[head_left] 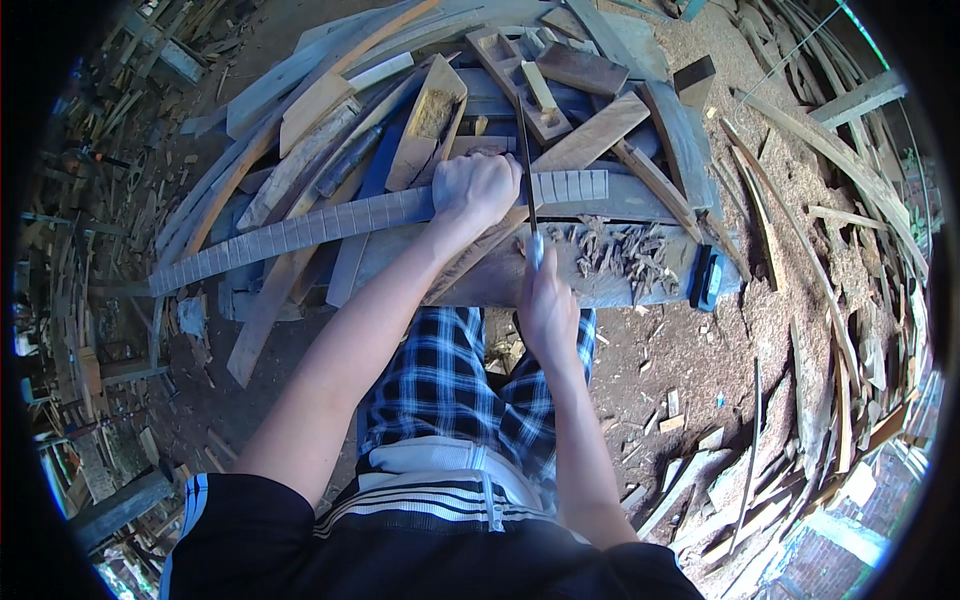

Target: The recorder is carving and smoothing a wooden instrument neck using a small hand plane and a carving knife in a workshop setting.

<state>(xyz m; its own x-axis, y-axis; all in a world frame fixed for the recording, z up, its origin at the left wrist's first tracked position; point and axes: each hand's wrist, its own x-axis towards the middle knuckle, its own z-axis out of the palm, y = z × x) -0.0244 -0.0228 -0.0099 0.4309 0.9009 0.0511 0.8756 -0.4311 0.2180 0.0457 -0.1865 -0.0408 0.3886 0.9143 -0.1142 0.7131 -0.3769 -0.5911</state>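
Found the right hand [550, 310] wrapped around the pale handle of a handsaw [527, 175], with a narrow dark blade directed forward, nearly edge-on to view. Noted just ahead of this grip, across the line of the blade, a long wooden slat [340, 222] bearing regularly spaced dark cross lines. Could not determine any bite of the blade into the wood. Recorded the left hand [476, 188] just left of the blade, on top of the slat, with curled fingers; cannot tell whether clasping the slat or only pressing on it. Observed right of the saw grip, on a grey workbench [590, 290], a heap of thin wood scraps [630, 255] and, farther right, a blue-and-black object [707, 278] of unclear kind. Located beyond the left hand a hollowed wooden block [430, 118]. Logged sawdust [735, 60] on the ground, well ahead and to the right.
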